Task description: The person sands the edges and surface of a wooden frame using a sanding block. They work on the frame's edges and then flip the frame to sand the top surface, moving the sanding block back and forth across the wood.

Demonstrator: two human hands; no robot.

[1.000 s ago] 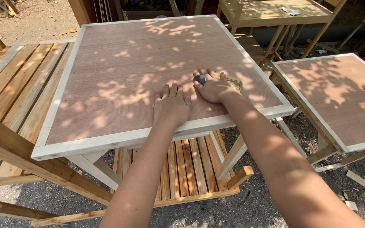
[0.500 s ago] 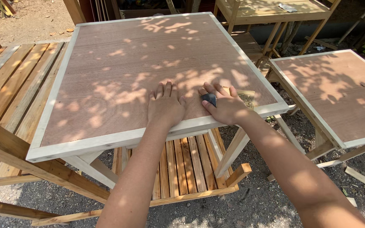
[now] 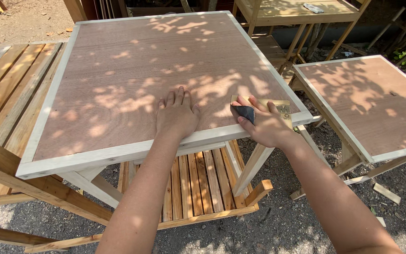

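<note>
A square wooden table (image 3: pixel 118 70) with a brown plywood top and a pale wood frame stands in front of me in dappled shade. My left hand (image 3: pixel 177 115) lies flat on the top near its front edge, fingers spread. My right hand (image 3: pixel 264 123) grips a folded sheet of sandpaper (image 3: pixel 246 113), dark on one face and tan on the back, pressed on the top at the front right corner. A slatted lower shelf (image 3: pixel 198 188) shows beneath the table.
A second table of the same kind (image 3: pixel 372 103) stands to the right. A slatted wooden bench or pallet (image 3: pixel 5 89) is on the left, another wooden frame (image 3: pixel 287 11) behind. Gravel ground with wood scraps (image 3: pixel 386 193) lies below.
My right hand has drawn the sandpaper back toward the front right corner of the top. My left hand has shifted slightly nearer the front edge.
</note>
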